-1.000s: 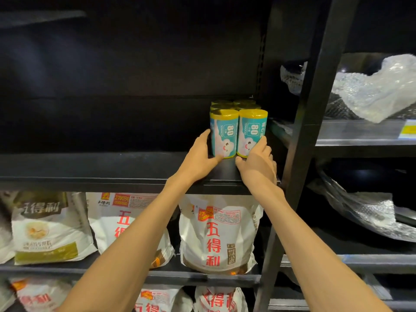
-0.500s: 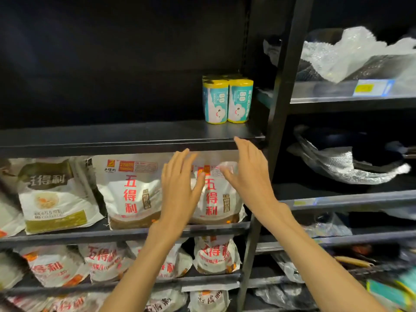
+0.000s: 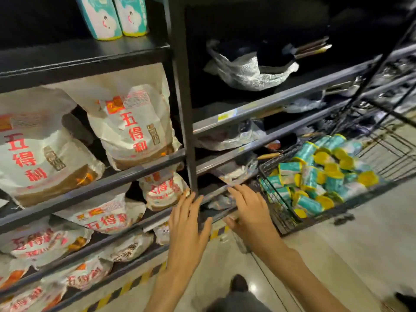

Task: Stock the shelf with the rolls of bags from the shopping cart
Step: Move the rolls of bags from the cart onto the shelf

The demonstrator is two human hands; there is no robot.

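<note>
Both hands, left hand (image 3: 188, 226) and right hand (image 3: 252, 213), spread and holding nothing at lower centre; teal rolls of bags (image 3: 319, 176) fill shopping cart (image 3: 276, 212) right, two rolls (image 3: 114, 15) on shelf (image 3: 74, 57) upper left above white sacks (image 3: 132, 129) printed 五得利.

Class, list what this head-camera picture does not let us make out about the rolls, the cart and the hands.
- Rolls on the shelf: tops cut off by the upper edge; any rows behind are hidden by the front two.
- Rolls in the shopping cart: count uncertain; lower ones are buried, and print is blurred.
- Shopping cart: its far end is blurred and partly out of frame.
- Left hand, right hand: palms face away, motion-blurred.
</note>
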